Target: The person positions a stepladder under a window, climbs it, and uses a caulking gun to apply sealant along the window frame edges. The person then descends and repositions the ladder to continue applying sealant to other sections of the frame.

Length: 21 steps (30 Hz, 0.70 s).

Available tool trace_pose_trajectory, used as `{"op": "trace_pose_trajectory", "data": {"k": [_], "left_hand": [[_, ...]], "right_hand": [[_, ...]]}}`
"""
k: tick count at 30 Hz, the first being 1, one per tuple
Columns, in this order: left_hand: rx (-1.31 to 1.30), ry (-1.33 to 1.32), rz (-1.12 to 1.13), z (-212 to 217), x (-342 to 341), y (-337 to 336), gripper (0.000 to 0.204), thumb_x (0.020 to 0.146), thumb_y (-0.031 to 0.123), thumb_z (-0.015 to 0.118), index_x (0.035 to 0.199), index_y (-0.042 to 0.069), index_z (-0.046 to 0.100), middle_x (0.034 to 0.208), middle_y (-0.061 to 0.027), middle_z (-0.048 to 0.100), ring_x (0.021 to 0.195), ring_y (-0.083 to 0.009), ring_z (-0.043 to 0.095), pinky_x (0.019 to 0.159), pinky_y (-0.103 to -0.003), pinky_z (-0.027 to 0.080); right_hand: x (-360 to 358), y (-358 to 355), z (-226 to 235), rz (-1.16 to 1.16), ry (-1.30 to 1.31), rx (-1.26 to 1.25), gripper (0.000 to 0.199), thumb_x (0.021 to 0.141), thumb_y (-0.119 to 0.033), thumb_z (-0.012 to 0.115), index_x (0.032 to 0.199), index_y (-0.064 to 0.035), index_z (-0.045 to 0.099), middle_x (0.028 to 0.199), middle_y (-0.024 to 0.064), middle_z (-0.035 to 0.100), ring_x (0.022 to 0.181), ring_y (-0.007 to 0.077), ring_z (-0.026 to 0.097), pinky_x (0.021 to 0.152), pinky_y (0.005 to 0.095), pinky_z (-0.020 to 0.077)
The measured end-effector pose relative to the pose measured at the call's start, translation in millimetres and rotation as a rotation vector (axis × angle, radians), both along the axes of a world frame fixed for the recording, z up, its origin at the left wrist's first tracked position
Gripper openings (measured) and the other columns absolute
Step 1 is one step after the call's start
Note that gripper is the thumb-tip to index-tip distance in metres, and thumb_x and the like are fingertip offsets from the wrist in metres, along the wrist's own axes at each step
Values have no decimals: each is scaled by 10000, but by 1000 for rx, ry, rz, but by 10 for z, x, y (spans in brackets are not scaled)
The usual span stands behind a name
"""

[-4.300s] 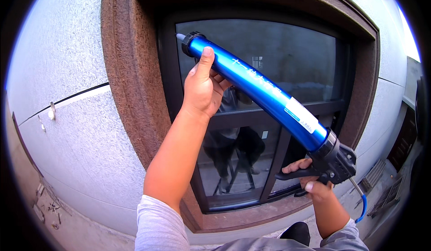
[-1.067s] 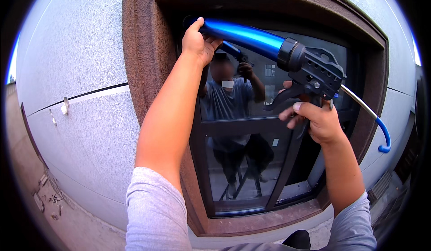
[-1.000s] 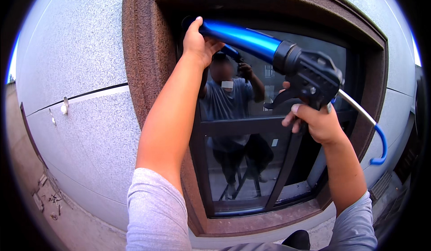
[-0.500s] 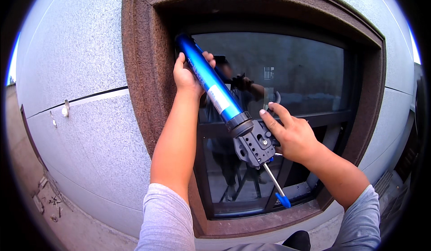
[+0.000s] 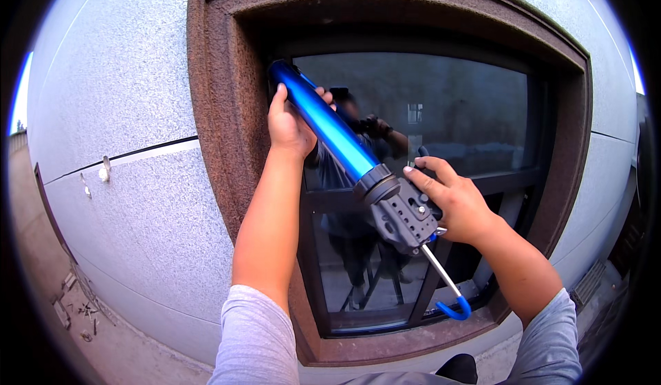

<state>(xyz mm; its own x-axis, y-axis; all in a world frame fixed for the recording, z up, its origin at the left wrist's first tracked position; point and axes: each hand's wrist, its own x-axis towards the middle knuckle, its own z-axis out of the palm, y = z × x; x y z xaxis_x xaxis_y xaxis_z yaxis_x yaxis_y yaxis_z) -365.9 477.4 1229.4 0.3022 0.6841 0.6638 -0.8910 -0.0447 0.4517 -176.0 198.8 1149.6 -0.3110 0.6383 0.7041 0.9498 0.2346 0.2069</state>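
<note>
A blue caulking gun [image 5: 344, 154] slants across the middle of the frame, its front end pressed into the upper left corner of the dark window [image 5: 441, 116]. The left hand [image 5: 289, 120] wraps the blue barrel near the top. The right hand [image 5: 454, 202] grips the grey handle block, lower centre. A hooked rod [image 5: 447, 288] trails down toward the brown stone window surround [image 5: 220, 109], set in a grey wall [image 5: 117, 109]
</note>
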Motion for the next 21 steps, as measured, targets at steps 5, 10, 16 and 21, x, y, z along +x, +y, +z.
{"op": "trace_pose_trajectory", "data": {"k": [5, 10, 16, 21], "left_hand": [[50, 76, 149, 108, 43, -21, 678, 938, 507, 712, 1273, -47, 512, 1085, -168, 626, 1051, -281, 634, 1003, -419, 507], [46, -69, -98, 183, 112, -262, 523, 1055, 365, 541, 1357, -47, 426, 1250, -235, 628, 1178, -354, 629, 1081, -494, 477], [-18, -191, -133, 311, 188, -417, 545, 1052, 353, 562, 1398, -38, 407, 1390, -214, 531, 1272, -342, 571, 1115, -491, 472], [-18, -187, -137, 341, 255, -423, 585, 1035, 371, 601, 1420, -27, 412, 1388, -181, 519, 1301, -328, 536, 1130, -487, 463]], "right_hand": [[92, -105, 277, 94, 42, 32, 819, 629, -49, 846, 1408, -126, 606, 1404, 179, 526, 1069, 393, 682, 933, 421, 564], [336, -177, 534, 252, 274, -32, 645, 707, -118, 819, 1317, -3, 647, 1207, 208, 646, 1129, 374, 654, 978, 430, 526], [226, -440, 883, 213, 532, -93, 239, 730, -20, 699, 956, -27, 623, 940, 128, 669, 827, 263, 697, 752, 384, 562], [545, -432, 1051, 162, 767, -41, 130, 848, -25, 700, 968, -17, 648, 764, 83, 684, 693, 188, 706, 647, 345, 588]]}}
